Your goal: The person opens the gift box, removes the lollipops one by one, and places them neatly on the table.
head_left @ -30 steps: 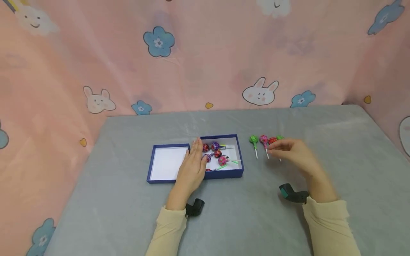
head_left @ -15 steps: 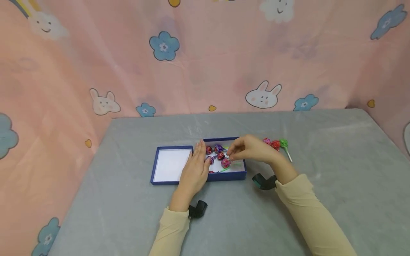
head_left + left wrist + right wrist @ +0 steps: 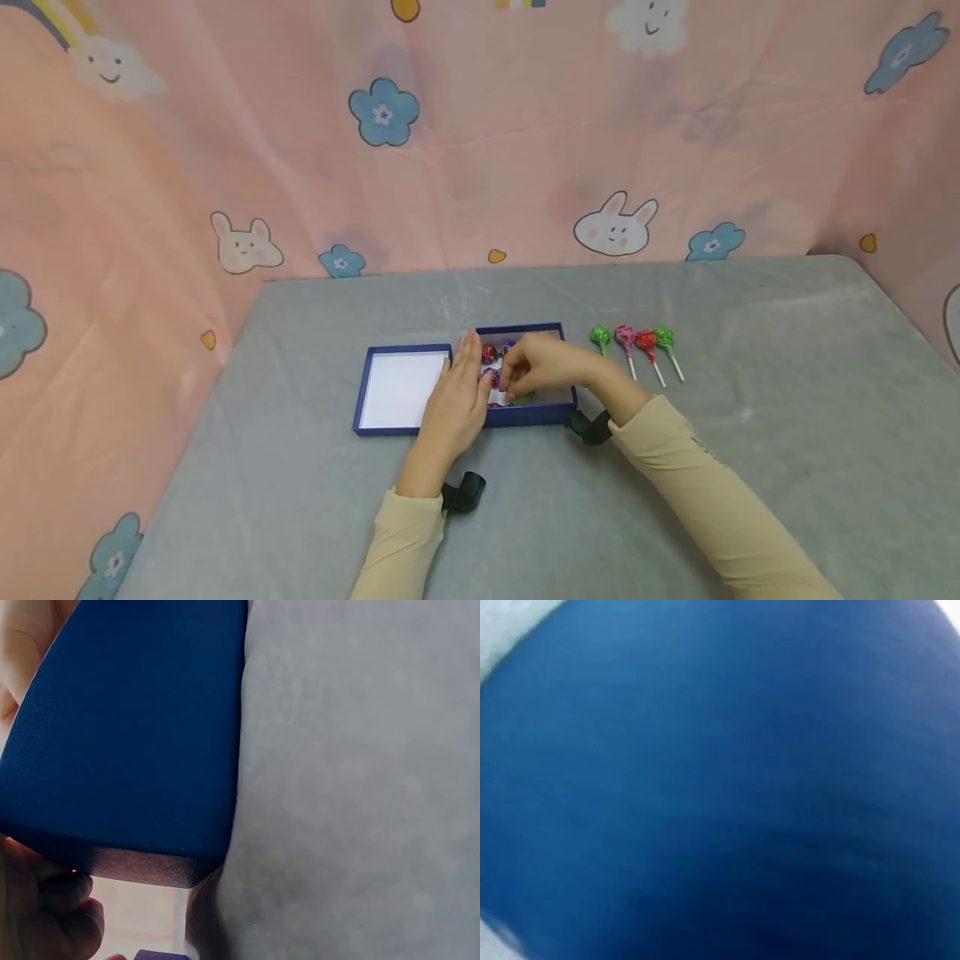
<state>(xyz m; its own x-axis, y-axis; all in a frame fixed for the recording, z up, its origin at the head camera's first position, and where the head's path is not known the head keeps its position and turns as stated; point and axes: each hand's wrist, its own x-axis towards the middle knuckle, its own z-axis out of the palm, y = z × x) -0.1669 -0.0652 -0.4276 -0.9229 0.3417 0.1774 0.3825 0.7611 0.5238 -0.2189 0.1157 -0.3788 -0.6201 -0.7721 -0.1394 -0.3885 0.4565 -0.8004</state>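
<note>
Head: right hand (image 3: 542, 367) in box (image 3: 402, 430); wrist views apparently wall only.

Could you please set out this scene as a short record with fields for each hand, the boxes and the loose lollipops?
left hand: lies flat, fingers straight, where the two boxes meet
right hand: fingers curled, reaching into the box with lollipops; what it grips is hidden
box with lollipops: blue, open, holds several wrapped lollipops
empty box: blue rim, white inside, beside the other
loose lollipops: four in a row on the cloth, right of the boxes, two green, one pink, one red
surface: grey cloth
</note>
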